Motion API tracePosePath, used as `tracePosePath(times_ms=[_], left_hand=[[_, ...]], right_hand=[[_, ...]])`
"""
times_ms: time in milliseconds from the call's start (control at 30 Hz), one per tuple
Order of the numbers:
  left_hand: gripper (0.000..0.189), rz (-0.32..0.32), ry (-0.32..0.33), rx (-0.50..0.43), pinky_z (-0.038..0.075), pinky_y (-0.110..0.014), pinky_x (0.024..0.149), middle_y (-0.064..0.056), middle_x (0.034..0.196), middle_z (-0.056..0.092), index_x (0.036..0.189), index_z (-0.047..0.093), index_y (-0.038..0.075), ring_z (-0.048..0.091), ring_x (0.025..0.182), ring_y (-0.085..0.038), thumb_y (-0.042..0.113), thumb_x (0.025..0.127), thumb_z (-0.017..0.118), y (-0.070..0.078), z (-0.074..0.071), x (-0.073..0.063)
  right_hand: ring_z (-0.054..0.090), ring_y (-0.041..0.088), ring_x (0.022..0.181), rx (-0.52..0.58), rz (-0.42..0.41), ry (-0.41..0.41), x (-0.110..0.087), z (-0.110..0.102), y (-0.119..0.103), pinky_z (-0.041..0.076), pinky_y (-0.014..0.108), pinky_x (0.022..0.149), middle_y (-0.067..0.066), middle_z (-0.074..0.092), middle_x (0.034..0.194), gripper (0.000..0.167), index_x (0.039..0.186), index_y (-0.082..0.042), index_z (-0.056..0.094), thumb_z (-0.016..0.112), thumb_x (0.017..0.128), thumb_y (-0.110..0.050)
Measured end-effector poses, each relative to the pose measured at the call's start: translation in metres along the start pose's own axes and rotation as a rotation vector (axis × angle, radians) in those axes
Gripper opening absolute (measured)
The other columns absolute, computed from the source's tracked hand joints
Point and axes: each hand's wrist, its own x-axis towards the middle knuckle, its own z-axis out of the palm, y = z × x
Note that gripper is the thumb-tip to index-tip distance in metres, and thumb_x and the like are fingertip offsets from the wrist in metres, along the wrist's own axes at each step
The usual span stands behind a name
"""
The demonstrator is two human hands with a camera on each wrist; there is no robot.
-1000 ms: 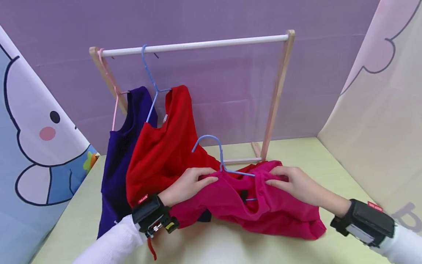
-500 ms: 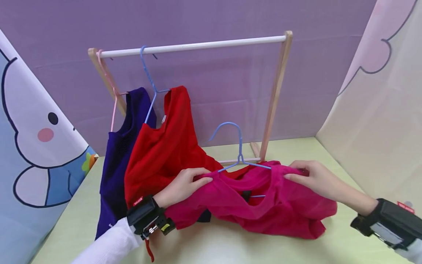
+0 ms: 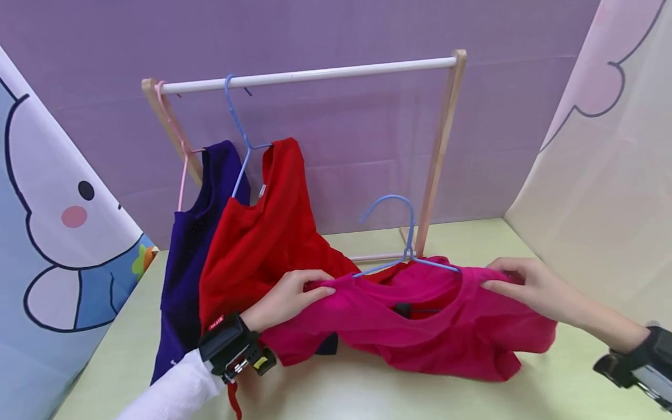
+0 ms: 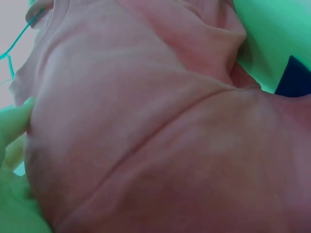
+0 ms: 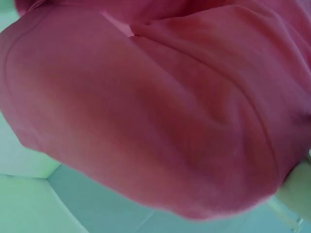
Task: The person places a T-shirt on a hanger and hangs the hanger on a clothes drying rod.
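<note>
A magenta T-shirt (image 3: 367, 321) is spread between my two hands above the pale table. My left hand (image 3: 289, 297) pinches its left shoulder between thumb and fingers; my right hand (image 3: 535, 289) grips the right shoulder the same way. Inside the neckline sits a blue hanger (image 3: 409, 252), hook upward, its arms running under the cloth towards both shoulders. A dark label shows at the back of the neck. Pale-tinted shirt cloth (image 4: 121, 97) fills most of the left wrist view, with fingers at its left edge. The sleeve (image 5: 121, 121) covers much of the right wrist view.
Behind stands a small clothes rack with a white rail (image 3: 325, 74) and wooden posts. A red garment (image 3: 252, 256) on a blue hanger and a dark purple one (image 3: 194, 251) on a pink hanger hang at its left. The red one's cloth trails behind the magenta shirt.
My right hand has moved right, stretching the magenta T-shirt's shoulders wider. The blue hanger has shifted right and now sits more centred in the neckline. My left hand stays nearly in place.
</note>
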Motion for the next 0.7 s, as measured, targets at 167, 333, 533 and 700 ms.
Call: tracePosePath(times_ms=[167, 333, 533, 700], left_hand=[[0.017, -0.028, 0.028, -0.008, 0.044, -0.024, 0.067, 0.004, 0.088, 0.063, 0.099, 0.067, 0.013, 0.052, 0.076, -0.012, 0.018, 0.083, 0.062, -0.005, -0.001, -0.002], [0.017, -0.050, 0.084, -0.005, 0.045, -0.024, 0.065, 0.002, 0.086, 0.063, 0.098, 0.068, 0.011, 0.053, 0.073, -0.012, 0.018, 0.082, 0.063, -0.007, -0.002, -0.002], [0.017, -0.083, 0.156, 0.001, 0.045, -0.027, 0.068, 0.001, 0.086, 0.061, 0.097, 0.067, 0.009, 0.052, 0.077, -0.013, 0.015, 0.082, 0.063, -0.008, -0.003, -0.002], [0.020, -0.146, 0.183, -0.005, 0.045, -0.027, 0.069, -0.002, 0.091, 0.060, 0.102, 0.064, 0.007, 0.053, 0.080, -0.015, 0.013, 0.082, 0.062, -0.013, -0.003, -0.003]], right_hand=[[0.055, 0.008, 0.066, 0.065, -0.010, -0.124, -0.006, -0.011, 0.006, 0.045, 0.020, 0.057, -0.007, 0.061, 0.078, 0.017, 0.094, -0.013, 0.063, 0.060, 0.082, -0.002], [0.058, 0.012, 0.072, 0.220, 0.076, -0.265, -0.012, -0.019, 0.008, 0.047, 0.023, 0.062, -0.003, 0.062, 0.084, 0.018, 0.100, -0.012, 0.062, 0.053, 0.087, -0.003], [0.058, 0.012, 0.072, 0.207, 0.244, -0.177, -0.020, -0.029, 0.011, 0.046, 0.023, 0.063, -0.003, 0.063, 0.083, 0.020, 0.099, -0.017, 0.063, 0.052, 0.087, -0.005], [0.060, 0.015, 0.071, 0.134, 0.426, -0.094, -0.024, -0.045, 0.011, 0.045, 0.023, 0.064, -0.004, 0.064, 0.082, 0.017, 0.100, -0.020, 0.064, 0.055, 0.087, -0.014]])
